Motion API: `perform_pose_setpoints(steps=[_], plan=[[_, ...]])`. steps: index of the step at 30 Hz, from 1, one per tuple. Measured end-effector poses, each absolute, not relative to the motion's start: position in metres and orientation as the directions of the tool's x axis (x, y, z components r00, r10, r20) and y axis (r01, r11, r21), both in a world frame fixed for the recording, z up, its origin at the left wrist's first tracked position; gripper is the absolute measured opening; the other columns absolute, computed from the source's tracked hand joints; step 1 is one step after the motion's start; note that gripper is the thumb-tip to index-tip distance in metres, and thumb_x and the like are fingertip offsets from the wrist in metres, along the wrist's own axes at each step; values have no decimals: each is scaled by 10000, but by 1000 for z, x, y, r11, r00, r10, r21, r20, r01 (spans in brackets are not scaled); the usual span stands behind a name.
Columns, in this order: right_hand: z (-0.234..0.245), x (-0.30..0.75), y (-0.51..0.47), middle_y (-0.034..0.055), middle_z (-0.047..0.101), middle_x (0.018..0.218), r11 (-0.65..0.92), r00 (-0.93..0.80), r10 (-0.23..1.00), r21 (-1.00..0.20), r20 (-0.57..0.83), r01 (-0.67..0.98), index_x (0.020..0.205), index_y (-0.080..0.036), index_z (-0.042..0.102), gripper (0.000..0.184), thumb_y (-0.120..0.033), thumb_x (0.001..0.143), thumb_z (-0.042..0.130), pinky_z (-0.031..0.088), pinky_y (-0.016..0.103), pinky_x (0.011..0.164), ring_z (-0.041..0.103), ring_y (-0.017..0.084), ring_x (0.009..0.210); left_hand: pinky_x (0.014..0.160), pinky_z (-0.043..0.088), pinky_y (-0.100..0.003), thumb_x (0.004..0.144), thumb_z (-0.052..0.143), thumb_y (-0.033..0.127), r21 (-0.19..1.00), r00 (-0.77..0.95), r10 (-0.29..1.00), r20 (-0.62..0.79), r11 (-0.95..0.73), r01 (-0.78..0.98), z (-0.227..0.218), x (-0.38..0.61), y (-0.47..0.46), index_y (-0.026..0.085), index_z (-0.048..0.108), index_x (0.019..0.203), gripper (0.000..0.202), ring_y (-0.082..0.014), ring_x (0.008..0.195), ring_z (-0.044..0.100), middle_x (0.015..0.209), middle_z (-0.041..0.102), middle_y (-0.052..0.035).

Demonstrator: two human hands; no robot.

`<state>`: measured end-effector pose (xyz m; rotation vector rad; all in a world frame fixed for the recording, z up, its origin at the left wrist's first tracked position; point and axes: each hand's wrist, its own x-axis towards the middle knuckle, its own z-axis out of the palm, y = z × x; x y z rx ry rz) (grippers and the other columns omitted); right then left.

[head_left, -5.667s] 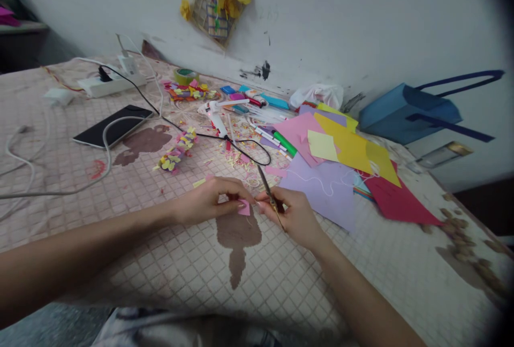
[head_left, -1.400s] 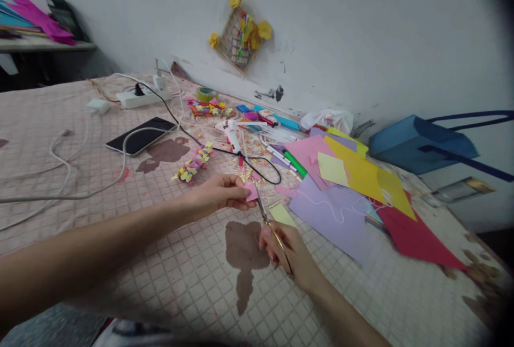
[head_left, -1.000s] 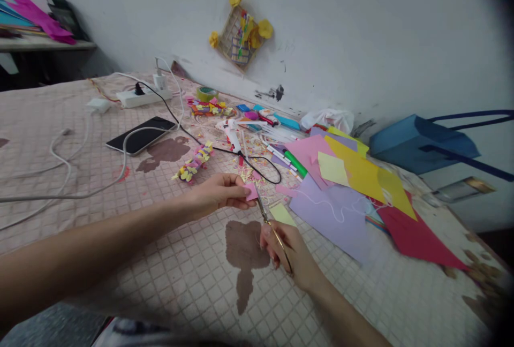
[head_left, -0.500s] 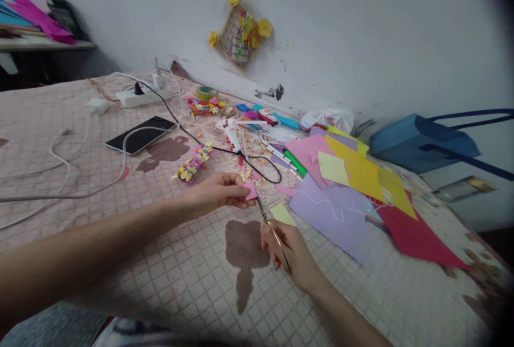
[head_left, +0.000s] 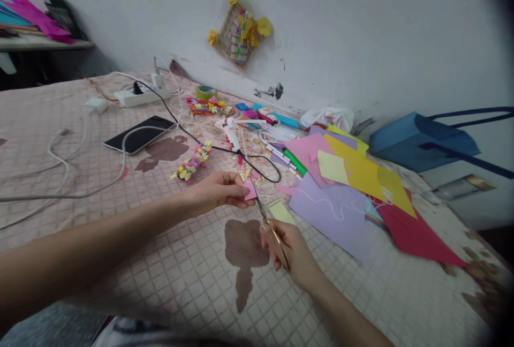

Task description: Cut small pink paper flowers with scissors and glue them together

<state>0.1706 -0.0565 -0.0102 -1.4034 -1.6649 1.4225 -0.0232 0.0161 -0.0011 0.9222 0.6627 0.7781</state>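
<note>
Left hand point(head_left: 220, 191): fingers pinching pink paper point(head_left: 250, 190). Right hand point(head_left: 289, 244): fingers gripping scissors point(head_left: 262, 213) (blades just beside left fingertips).

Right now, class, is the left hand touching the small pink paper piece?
Touching: the head view shows the left hand pinching the small pink paper piece, its thumb lying over one edge.

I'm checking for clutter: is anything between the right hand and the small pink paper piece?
Only the gold-handled metal scissors, held in the right hand and reaching the edge of the small pink paper piece in the left hand; nothing else visible intervenes.
</note>
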Motion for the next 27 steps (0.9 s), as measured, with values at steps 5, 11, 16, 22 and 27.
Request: perform_pose_setpoints(steps=[5,11,16,22,27], plan=[[-7,171,-55,-69,379,409,-168,-333,913,-961,-236,221,631,-159,497,430,-527,833,402,284,181,361,337,55,336,656,507,-227,706,676,192,891,606,779,-164,380,-248,-2,-24,14,118,486,702,203,-133,707,663,730,689,-58],[-7,173,-49,-51,443,513,-96,-275,953,-986,-130,134,722,-153,548,265,-407,800,540,296,179,404,396,57,423,572,488,-198,720,660,271,925,717,648,-257,380,-11,-4,-22,6,122,543,719,189,-87,573,627,698,682,-29],[-10,173,-48,-47,465,508,-64,-295,950,-988,-105,144,765,-159,580,142,-298,786,561,307,182,417,407,65,437,511,469,-187,721,652,313,944,782,553,-286,302,131,-8,-17,0,127,559,730,209,-100,557,621,626,657,-12],[-13,173,-47,-50,471,502,-22,-264,963,-991,-57,132,696,-160,543,107,-223,782,532,323,187,435,425,71,442,554,472,-206,751,621,305,959,761,606,-230,275,70,-11,-14,0,133,537,779,194,-93,573,608,672,648,-5],[-14,172,-46,-57,458,482,-33,-172,984,-995,-48,90,697,-162,534,119,-249,777,541,311,188,428,404,70,429,639,467,-236,766,593,188,981,766,641,-41,170,-90,-7,-13,-3,166,476,957,225,-96,669,597,799,623,-10]])
